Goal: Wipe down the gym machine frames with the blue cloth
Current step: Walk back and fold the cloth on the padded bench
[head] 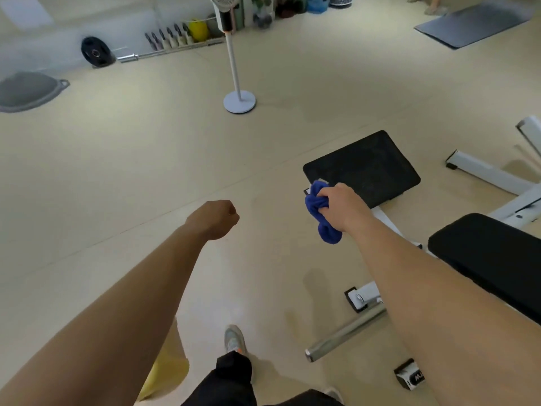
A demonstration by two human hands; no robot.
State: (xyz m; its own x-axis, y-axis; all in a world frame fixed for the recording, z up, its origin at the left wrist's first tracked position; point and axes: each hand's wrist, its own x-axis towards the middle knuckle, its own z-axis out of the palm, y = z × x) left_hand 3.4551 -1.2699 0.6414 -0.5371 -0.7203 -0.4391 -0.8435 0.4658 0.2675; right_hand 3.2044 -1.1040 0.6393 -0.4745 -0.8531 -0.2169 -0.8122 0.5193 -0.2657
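Right hand holds blue cloth at the machine's black plate; left hand free.

Far left: grey dome [27, 92], weight plate [96, 52] and barbell [164, 51] by the wall. Fan stand [237, 83] far centre. Left hand [215, 219] curled into a loose fist over bare floor [117, 171], holding nothing. Shoe [234, 339] near centre. Right hand [341, 208] clenched around the bunched cloth [320, 212], which sits at the near-left corner of the black plate [363, 168]; contact with the plate unclear. White frame [491, 177] and black pad [491, 259] on the right, mat [474, 24] far right.
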